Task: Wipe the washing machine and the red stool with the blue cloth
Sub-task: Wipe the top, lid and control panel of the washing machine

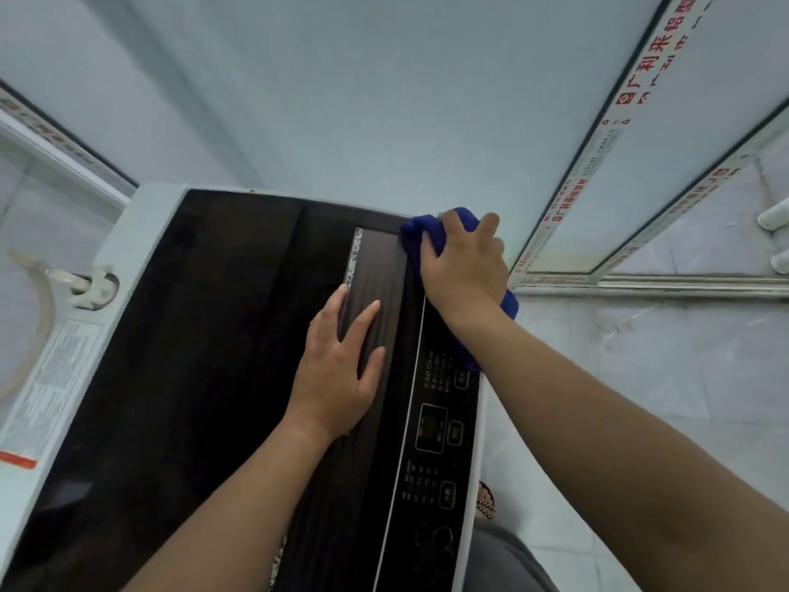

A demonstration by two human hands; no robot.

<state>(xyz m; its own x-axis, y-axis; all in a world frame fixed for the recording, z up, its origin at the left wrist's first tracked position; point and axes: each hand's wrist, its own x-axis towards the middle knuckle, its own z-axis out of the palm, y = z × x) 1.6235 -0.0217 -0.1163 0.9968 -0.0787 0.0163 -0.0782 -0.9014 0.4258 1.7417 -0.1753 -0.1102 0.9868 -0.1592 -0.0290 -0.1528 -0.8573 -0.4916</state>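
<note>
Red "广利来铝型" runs along the door frame (653,61).

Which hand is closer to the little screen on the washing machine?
The left hand. It lies flat on the lid just beside the display. The right hand presses the blue cloth at the far corner.
</note>
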